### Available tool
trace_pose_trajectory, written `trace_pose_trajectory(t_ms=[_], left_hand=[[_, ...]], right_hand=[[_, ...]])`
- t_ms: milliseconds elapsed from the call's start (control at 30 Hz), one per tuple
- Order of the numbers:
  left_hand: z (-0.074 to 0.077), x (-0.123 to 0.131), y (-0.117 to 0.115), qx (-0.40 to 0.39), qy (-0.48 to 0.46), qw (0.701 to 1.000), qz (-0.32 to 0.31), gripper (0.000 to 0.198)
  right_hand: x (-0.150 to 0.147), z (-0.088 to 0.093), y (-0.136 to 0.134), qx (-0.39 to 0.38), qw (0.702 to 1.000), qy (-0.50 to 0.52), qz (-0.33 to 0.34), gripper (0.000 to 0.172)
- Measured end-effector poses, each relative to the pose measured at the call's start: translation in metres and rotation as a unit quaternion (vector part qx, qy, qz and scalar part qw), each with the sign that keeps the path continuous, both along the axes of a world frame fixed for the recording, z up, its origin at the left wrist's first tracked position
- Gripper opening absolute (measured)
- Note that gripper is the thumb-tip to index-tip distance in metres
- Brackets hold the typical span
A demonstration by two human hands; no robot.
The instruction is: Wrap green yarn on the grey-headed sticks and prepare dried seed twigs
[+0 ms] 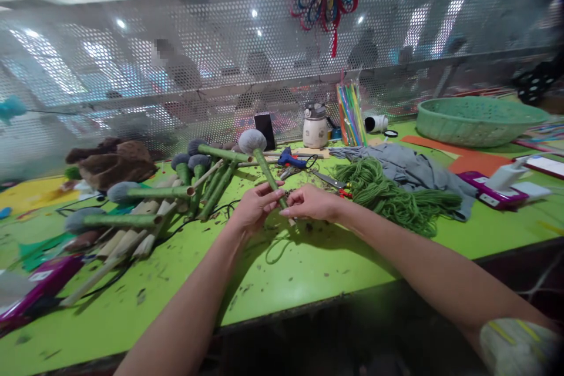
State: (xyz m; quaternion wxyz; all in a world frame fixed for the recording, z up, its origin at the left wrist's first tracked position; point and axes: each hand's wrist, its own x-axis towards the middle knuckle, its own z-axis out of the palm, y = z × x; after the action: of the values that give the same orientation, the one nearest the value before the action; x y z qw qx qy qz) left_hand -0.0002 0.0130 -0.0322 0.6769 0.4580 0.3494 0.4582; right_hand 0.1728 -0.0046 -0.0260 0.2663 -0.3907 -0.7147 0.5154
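Observation:
A stick wrapped in green yarn [266,171] with a round grey cloth head [252,141] slants up in front of me. My left hand [255,207] has its fingers closed around the lower part of the stick. Thumb and fingers of my right hand [312,202] pinch at its lower end; whether yarn is also between them is hidden. Below my hands, a loose loop of green yarn [278,254] lies on the table. A bundle of green yarn [388,197] rests right of my right hand, with scissors [331,181] just behind that hand.
Several similar wrapped sticks [145,192] are piled at left over bare wooden sticks [132,235]. A blue glue gun [291,158], a white bottle [315,128] and a phone [265,131] stand or lie behind. Grey cloth [405,167] and a green basket [476,123] are at right.

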Motion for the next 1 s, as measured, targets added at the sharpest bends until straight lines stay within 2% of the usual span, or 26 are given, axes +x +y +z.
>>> trace_pose_trajectory(t_ms=[100,200,333,467,567,667,800,900,1000], left_hand=[[0.008,-0.002,-0.006,0.014,-0.022,1.000,-0.018,0.036],[0.015,-0.004,-0.012,0.032,-0.054,0.997,-0.049,0.036],[0.016,-0.005,-0.012,0.037,-0.052,0.996,-0.063,0.038],[0.007,-0.002,-0.006,0.028,0.014,0.999,-0.022,0.038],[0.001,0.000,-0.002,0.023,0.035,0.999,-0.006,0.034],[0.000,0.000,-0.002,0.021,0.027,0.999,-0.015,0.033],[0.008,-0.003,-0.007,0.024,0.002,0.999,-0.044,0.037],[0.013,-0.005,-0.012,0.018,-0.032,0.997,-0.071,0.036],[0.014,-0.004,-0.012,0.012,-0.043,0.996,-0.078,0.036]], right_hand=[[0.003,0.004,-0.002,-0.071,0.992,0.085,0.062,0.029],[0.004,0.007,-0.005,-0.090,0.983,0.125,0.103,0.028],[0.002,0.008,-0.008,-0.066,0.989,0.104,0.086,0.032],[-0.003,0.000,-0.005,-0.016,0.998,0.052,0.028,0.035],[-0.004,-0.006,-0.002,0.004,0.999,0.030,0.012,0.036],[-0.003,-0.005,-0.002,-0.020,0.999,0.031,0.029,0.036],[0.002,0.007,-0.006,-0.055,0.994,0.049,0.076,0.035],[0.006,0.015,-0.009,-0.051,0.992,0.057,0.105,0.032],[0.007,0.015,-0.009,-0.039,0.992,0.051,0.113,0.032]])
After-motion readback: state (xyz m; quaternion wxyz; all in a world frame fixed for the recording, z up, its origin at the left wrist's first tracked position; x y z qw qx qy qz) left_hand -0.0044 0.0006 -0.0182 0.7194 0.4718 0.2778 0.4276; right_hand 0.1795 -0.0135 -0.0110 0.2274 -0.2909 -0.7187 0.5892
